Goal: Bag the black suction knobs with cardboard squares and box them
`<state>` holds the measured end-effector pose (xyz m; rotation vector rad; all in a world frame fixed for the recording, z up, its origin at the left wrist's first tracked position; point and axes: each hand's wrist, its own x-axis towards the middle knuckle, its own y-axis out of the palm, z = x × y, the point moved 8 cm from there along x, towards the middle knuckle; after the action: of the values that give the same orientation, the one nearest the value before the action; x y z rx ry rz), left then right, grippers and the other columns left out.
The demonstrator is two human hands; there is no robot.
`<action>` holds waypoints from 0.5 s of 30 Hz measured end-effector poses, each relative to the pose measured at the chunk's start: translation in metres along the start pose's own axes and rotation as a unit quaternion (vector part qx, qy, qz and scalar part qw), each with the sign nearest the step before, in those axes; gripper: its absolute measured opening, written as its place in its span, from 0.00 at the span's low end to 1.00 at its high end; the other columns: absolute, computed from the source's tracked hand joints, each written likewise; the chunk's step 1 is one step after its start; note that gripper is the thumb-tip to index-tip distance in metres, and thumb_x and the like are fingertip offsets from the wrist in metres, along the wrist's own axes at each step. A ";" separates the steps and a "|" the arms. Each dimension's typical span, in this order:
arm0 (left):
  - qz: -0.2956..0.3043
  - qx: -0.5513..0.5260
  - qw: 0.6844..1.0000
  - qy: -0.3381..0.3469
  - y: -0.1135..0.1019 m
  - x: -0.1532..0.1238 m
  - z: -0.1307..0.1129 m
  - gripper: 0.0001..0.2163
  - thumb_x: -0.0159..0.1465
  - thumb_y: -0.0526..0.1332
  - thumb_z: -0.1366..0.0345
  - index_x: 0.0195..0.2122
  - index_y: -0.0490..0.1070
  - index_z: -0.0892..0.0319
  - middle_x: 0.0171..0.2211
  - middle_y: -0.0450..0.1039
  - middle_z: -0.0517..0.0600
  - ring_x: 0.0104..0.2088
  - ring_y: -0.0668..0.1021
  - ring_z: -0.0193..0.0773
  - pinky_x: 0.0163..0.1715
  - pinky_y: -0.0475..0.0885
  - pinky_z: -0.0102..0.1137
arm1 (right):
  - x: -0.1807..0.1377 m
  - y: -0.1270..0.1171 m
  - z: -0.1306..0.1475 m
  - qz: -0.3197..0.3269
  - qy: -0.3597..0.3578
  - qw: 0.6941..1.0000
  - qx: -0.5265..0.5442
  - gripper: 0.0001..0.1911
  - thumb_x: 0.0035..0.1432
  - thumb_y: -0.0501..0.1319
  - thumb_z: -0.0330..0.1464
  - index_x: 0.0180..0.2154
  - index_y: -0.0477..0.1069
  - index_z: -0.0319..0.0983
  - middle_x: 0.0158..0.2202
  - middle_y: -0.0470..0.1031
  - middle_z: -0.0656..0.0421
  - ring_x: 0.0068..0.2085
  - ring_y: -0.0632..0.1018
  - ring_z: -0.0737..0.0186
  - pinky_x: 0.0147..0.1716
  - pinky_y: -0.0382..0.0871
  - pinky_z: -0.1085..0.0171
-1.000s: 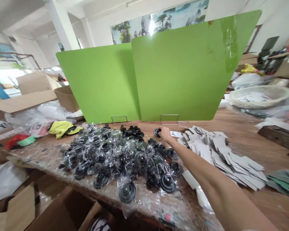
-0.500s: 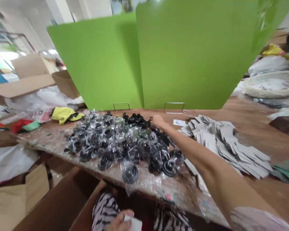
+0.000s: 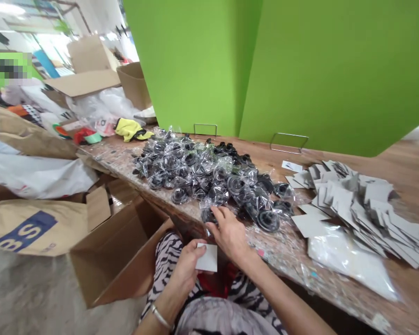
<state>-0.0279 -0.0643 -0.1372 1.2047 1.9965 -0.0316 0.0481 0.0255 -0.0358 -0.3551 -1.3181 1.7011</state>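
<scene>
blue panel on kraft paper sack reads large white "bs"

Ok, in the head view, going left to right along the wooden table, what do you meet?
Yellow cloth bundle → black rubber discs in clear plastic bags → stack of grey-white card squares

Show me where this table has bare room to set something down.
Bare wood runs between the green panel and the bagged black suction cups, and past the white card stack at far right. It is crowded around the right hand, between the bags and cards.
</scene>
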 end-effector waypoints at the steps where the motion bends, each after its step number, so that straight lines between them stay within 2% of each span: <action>1: -0.011 0.000 1.000 0.002 -0.005 0.000 -0.002 0.12 0.44 0.64 0.67 0.30 0.65 0.60 0.17 0.68 0.44 0.17 0.72 0.35 0.15 0.65 0.27 | 0.007 0.009 0.002 0.009 0.019 1.000 -0.007 0.19 0.55 0.57 0.34 0.49 0.60 0.40 0.43 0.67 0.52 0.42 0.71 0.55 0.33 0.68 0.63; 4: -0.030 -0.007 1.000 0.006 -0.018 -0.001 -0.008 0.12 0.47 0.64 0.65 0.31 0.65 0.60 0.19 0.70 0.45 0.18 0.73 0.37 0.17 0.67 0.29 | 0.019 0.017 0.007 0.016 0.046 0.999 -0.006 0.12 0.55 0.56 0.33 0.43 0.64 0.40 0.38 0.68 0.54 0.37 0.72 0.57 0.30 0.67 0.64; 7: -0.033 -0.028 0.999 0.000 -0.022 -0.002 -0.012 0.10 0.52 0.62 0.62 0.31 0.65 0.60 0.21 0.71 0.47 0.21 0.74 0.38 0.20 0.69 0.32 | 0.011 0.010 0.006 0.017 0.045 0.999 0.006 0.07 0.55 0.54 0.30 0.38 0.65 0.39 0.36 0.68 0.56 0.33 0.73 0.61 0.31 0.66 0.66; 9: -0.013 -0.056 0.998 -0.017 -0.014 -0.004 -0.011 0.11 0.55 0.60 0.58 0.31 0.66 0.61 0.21 0.72 0.49 0.25 0.76 0.39 0.25 0.70 0.33 | -0.006 0.004 0.003 0.010 0.046 0.998 0.031 0.10 0.55 0.53 0.29 0.41 0.63 0.39 0.36 0.69 0.57 0.33 0.73 0.63 0.32 0.67 0.66; 11: 0.034 -0.090 0.995 -0.022 0.002 -0.007 -0.009 0.14 0.56 0.58 0.54 0.32 0.67 0.62 0.23 0.73 0.50 0.28 0.76 0.40 0.30 0.71 0.34 | -0.027 0.001 0.004 -0.004 0.043 0.996 0.083 0.12 0.54 0.53 0.29 0.43 0.61 0.39 0.36 0.70 0.57 0.35 0.74 0.62 0.34 0.68 0.65; 13: 0.076 -0.106 0.991 0.017 0.016 -0.009 -0.012 0.14 0.53 0.62 0.55 0.31 0.69 0.63 0.25 0.74 0.50 0.31 0.76 0.39 0.34 0.70 0.32 | -0.047 0.004 0.009 -0.009 0.036 0.989 0.141 0.14 0.53 0.53 0.29 0.44 0.60 0.40 0.36 0.70 0.57 0.37 0.74 0.60 0.36 0.69 0.63; 15: 0.082 -0.091 0.990 0.073 0.023 -0.010 -0.015 0.13 0.47 0.68 0.61 0.29 0.70 0.63 0.26 0.74 0.48 0.30 0.75 0.35 0.34 0.69 0.27 | -0.060 0.007 0.014 -0.002 0.034 0.983 0.180 0.17 0.52 0.52 0.26 0.45 0.59 0.40 0.38 0.70 0.56 0.38 0.74 0.60 0.37 0.69 0.62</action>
<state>-0.0171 -0.0525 -0.1124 1.2769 1.9700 0.3228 0.0669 -0.0309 -0.0548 -0.1961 -0.9358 1.8649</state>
